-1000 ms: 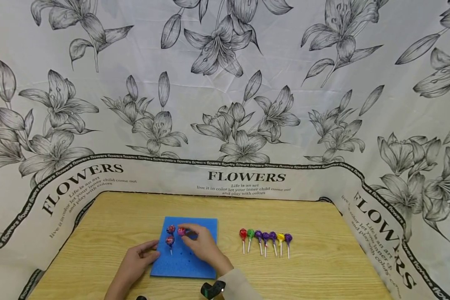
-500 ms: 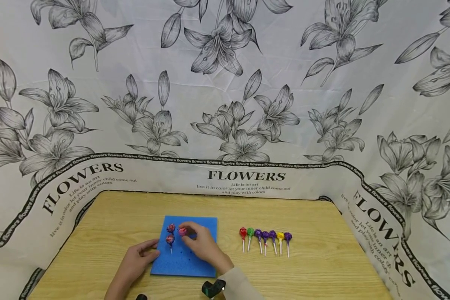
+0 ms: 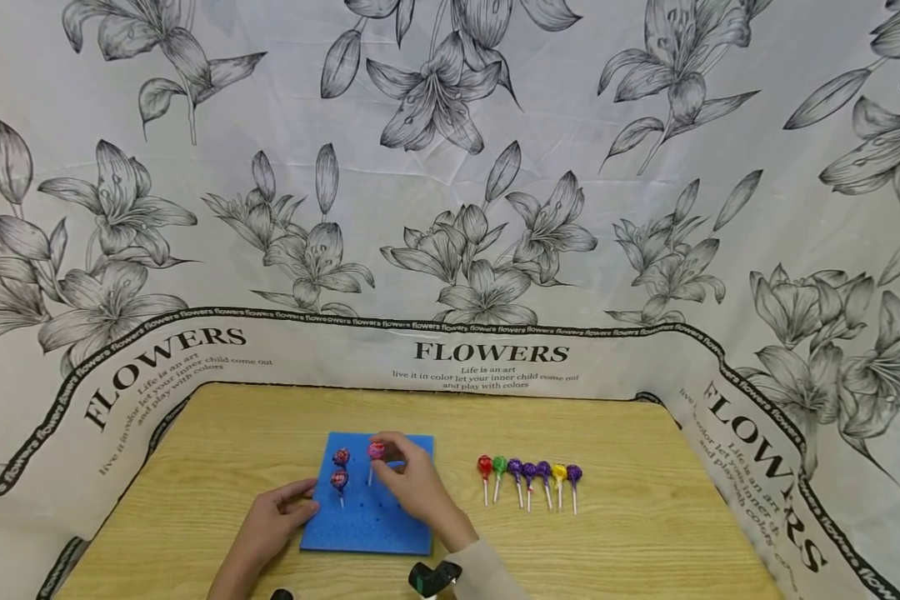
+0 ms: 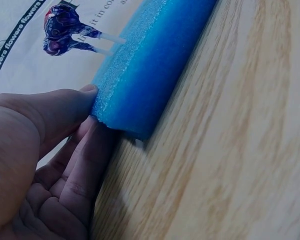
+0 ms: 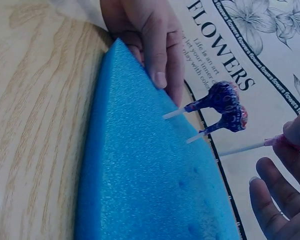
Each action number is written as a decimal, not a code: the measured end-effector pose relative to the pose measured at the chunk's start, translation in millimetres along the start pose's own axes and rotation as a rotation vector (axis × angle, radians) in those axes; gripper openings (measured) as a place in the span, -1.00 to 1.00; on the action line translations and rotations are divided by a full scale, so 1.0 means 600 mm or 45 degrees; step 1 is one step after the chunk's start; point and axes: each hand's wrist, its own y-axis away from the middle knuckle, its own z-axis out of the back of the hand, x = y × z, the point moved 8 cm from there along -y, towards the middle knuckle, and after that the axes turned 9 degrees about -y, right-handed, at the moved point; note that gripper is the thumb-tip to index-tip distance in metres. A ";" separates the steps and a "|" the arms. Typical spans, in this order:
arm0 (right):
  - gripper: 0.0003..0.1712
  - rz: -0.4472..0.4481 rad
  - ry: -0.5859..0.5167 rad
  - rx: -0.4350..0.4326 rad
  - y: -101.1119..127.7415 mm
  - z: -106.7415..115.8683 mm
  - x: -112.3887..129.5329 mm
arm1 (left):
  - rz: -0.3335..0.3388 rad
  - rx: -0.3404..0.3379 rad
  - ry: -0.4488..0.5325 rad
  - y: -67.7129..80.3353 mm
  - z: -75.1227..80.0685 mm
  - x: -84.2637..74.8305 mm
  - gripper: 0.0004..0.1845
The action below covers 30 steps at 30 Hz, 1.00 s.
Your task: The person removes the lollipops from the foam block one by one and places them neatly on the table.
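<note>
A blue foam block (image 3: 371,500) lies flat on the wooden table (image 3: 630,533), and everything else is placed here relative to it. The left hand (image 3: 273,521) rests at the block's left edge; in the left wrist view its thumb (image 4: 65,107) presses on the top surface at the near left corner while the other fingers (image 4: 90,165) lie against the side of the foam, so the hand pinches the block's edge.

Two wrapped purple-red lollipops (image 3: 340,468) stand upright in the block near its far left corner, one just behind the other, their white sticks pushed into the foam; the right wrist view shows them (image 5: 225,107) side by side, heads nearly touching.

The right hand (image 3: 420,483) is over the far middle part of the block. Its thumb and forefinger are closed on the head of a pink lollipop (image 3: 376,451), while the remaining fingers (image 5: 270,200) hang loosely apart. The pink lollipop stands just right of the two planted ones, its stick (image 5: 242,148) pointing down toward the foam; whether the tip touches the surface cannot be told.

To the right of the block, well apart from it, a row of seven lollipops (image 3: 528,479) lies flat on the table, heads away from the person: red, green, three purple, yellow, purple.

Behind the block, a white cloth printed with flowers (image 3: 450,208) rises around the table.
</note>
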 end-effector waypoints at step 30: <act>-0.60 -0.076 0.023 -0.022 0.035 0.054 0.007 | -0.012 0.000 -0.016 -0.003 -0.001 0.004 -0.54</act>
